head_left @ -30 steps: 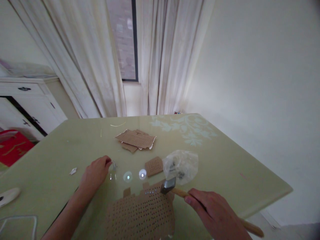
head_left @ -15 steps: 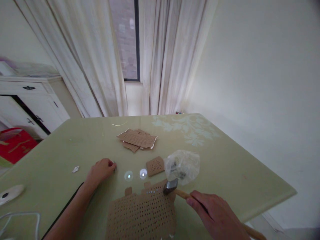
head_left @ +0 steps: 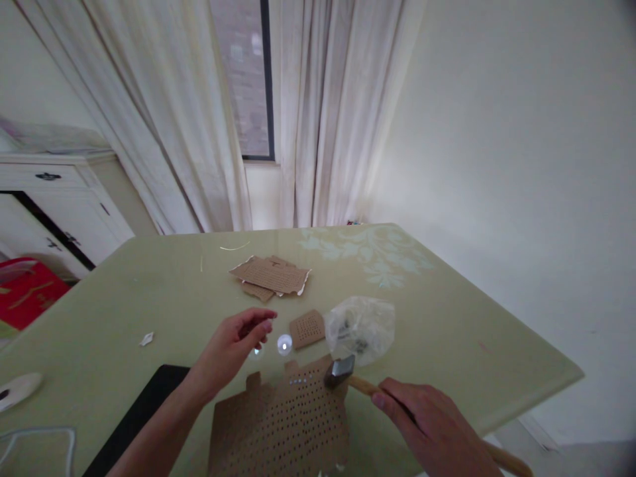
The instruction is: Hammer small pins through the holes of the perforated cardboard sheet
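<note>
My right hand (head_left: pixel 430 424) is closed round the wooden handle of a hammer (head_left: pixel 340 371). Its metal head rests at the far right corner of a brown cardboard sheet (head_left: pixel 278 430) punched with many small holes. My left hand (head_left: pixel 234 343) hovers just left of the sheet's far edge, thumb and fingers pinched together. What they hold is too small to make out. A small perforated cardboard piece (head_left: pixel 307 328) lies beyond the sheet. Beside it is a clear plastic bag (head_left: pixel 362 324) with small dark parts inside.
All this lies on a pale green glass-topped table (head_left: pixel 447 331). Torn cardboard pieces (head_left: pixel 271 275) are stacked farther back. A white scrap (head_left: pixel 146 339), a white object (head_left: pixel 17 387) and a black flat thing (head_left: pixel 144 404) lie at left. Curtains and a white cabinet (head_left: pixel 59 199) stand behind.
My left hand lifted off the table and moved right, toward the perforated sheet, still pinched. The hammer and my right hand have barely moved.
</note>
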`<state>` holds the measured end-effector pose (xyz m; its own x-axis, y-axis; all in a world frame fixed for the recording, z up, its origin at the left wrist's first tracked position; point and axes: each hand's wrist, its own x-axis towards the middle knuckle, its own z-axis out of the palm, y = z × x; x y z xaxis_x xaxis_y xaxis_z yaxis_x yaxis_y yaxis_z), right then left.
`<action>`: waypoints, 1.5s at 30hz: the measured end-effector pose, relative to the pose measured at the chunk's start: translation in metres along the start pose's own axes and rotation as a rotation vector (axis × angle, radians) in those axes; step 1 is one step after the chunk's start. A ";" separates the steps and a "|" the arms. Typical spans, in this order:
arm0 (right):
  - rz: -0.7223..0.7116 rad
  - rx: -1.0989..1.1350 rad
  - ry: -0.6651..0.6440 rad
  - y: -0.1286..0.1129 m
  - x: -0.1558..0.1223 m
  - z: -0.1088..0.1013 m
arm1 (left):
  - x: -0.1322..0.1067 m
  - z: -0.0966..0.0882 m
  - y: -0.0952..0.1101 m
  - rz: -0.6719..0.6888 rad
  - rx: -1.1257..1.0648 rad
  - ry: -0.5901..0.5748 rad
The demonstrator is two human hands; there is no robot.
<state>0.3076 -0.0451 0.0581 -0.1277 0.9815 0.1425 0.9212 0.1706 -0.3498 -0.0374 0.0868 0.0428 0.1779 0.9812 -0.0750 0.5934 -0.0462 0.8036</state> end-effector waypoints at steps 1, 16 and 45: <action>-0.001 0.026 -0.061 0.001 0.000 0.001 | -0.006 0.009 0.013 0.060 -0.108 -0.046; 0.053 0.095 -0.188 0.000 0.002 0.000 | -0.032 0.062 0.037 0.273 0.023 -0.219; -0.045 -0.017 -0.128 -0.027 0.028 -0.031 | -0.033 0.068 0.032 0.421 0.177 -0.161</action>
<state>0.2910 -0.0245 0.1005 -0.2139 0.9761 0.0382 0.9194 0.2143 -0.3298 0.0294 0.0403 0.0307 0.5426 0.8294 0.1332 0.5658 -0.4781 0.6717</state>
